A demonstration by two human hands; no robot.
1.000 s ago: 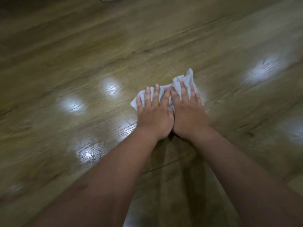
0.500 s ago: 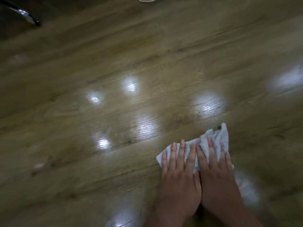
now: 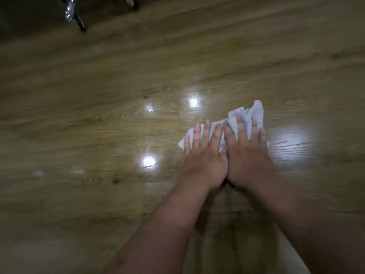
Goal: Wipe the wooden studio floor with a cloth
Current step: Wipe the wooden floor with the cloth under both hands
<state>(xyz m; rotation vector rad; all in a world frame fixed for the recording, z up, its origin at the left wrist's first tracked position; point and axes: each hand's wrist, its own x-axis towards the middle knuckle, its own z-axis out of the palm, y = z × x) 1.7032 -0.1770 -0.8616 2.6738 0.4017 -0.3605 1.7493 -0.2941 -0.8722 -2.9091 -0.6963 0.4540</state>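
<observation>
Person, parts in view: two forearms and two hands.

Left hand (image 3: 205,161): bare; no glove, ring or wristband to be seen. Fingers (image 3: 197,135) slender, with short nails.

Right hand (image 3: 246,157): bare likewise; no ring or strap seen on it. Nails short.

Left forearm (image 3: 164,224): uncovered from the wrist to the lower edge of the view; no sleeve or cuff shows.

Right forearm (image 3: 296,218): uncovered over the same stretch; no sleeve or watch shows.

Fine detail blurred.
</observation>
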